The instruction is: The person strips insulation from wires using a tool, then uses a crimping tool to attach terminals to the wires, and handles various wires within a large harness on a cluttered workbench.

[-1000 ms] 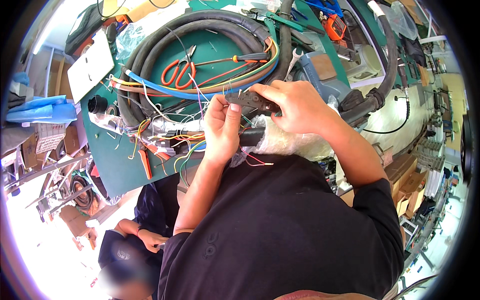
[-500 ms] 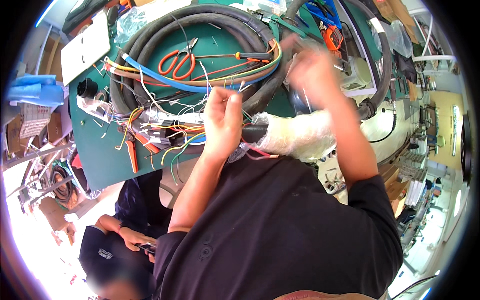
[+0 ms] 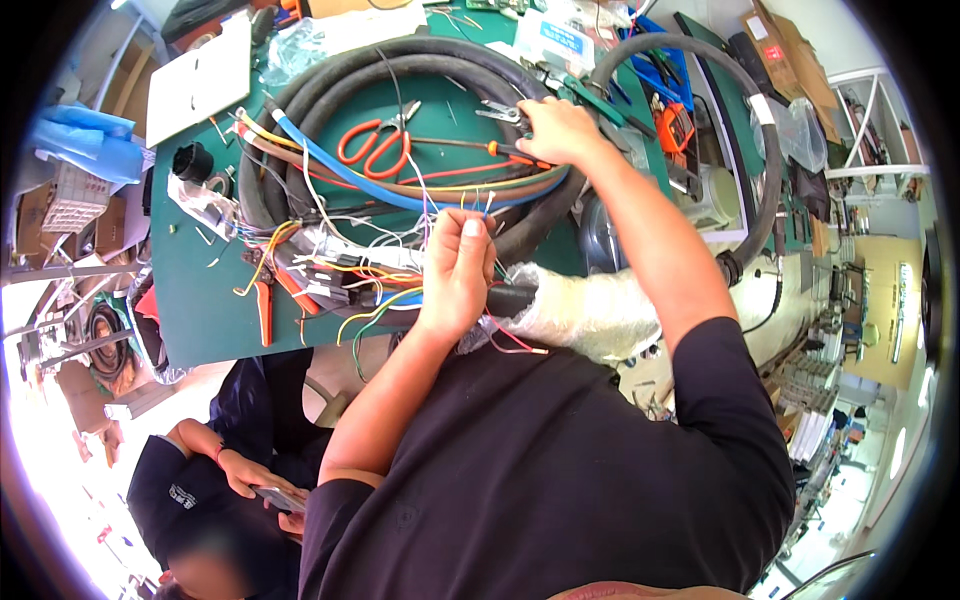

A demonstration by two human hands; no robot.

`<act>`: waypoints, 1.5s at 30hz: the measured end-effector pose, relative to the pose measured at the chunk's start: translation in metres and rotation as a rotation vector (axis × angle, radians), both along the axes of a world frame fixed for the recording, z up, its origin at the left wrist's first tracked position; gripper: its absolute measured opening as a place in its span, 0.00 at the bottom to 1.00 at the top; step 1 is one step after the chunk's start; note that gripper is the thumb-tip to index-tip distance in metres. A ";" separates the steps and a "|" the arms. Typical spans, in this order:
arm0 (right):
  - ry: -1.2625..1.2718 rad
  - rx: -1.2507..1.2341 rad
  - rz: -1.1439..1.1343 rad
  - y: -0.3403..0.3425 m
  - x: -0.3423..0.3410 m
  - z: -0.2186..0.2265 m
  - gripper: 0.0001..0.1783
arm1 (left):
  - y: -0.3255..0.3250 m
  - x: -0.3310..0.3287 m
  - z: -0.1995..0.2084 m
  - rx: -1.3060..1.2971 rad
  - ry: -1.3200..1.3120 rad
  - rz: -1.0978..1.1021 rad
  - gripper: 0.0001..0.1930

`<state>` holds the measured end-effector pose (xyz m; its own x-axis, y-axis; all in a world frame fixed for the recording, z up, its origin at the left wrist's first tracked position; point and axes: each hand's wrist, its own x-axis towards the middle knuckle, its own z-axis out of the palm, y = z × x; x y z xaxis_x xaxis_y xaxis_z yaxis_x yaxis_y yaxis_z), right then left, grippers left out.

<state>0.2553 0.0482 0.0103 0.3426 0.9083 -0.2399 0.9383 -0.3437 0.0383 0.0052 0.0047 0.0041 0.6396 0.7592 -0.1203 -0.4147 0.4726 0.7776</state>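
On the green bench top (image 3: 200, 320), left of my grip, orange-handled pliers (image 3: 264, 300) lie beside the fanned coloured wires (image 3: 350, 270). My left hand (image 3: 458, 275) pinches 2 or 3 thin wire ends between fingertips, just above the black cable end (image 3: 520, 298) in its clear plastic wrap (image 3: 590, 312). Orange scissors (image 3: 375, 148) lie inside the coiled black hose (image 3: 300, 95). My right hand (image 3: 556, 130) closes over a screwdriver (image 3: 470, 146).

A white packet with a blue label (image 3: 563, 38) lies at the green bench's far edge, near cardboard boxes (image 3: 775, 40).
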 end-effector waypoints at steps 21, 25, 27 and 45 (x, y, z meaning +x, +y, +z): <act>1.511 0.505 -0.220 -0.106 -0.109 0.045 0.05 | -0.001 0.005 0.004 0.146 0.166 0.026 0.07; 1.553 0.609 -0.261 -0.107 -0.113 0.039 0.04 | -0.001 0.004 0.005 0.166 0.139 -0.009 0.06; 1.534 0.647 -0.295 -0.109 -0.112 0.039 0.04 | -0.001 0.005 0.007 0.182 0.143 -0.023 0.06; 1.651 0.586 -0.429 -0.119 -0.105 0.042 0.07 | 0.000 0.002 0.005 0.220 0.151 -0.141 0.05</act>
<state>0.1500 -0.0704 0.0526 0.3173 0.9133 -0.2553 -0.2693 -0.1714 -0.9477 0.0068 0.0050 0.0096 0.7281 0.6825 -0.0645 -0.2287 0.3305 0.9157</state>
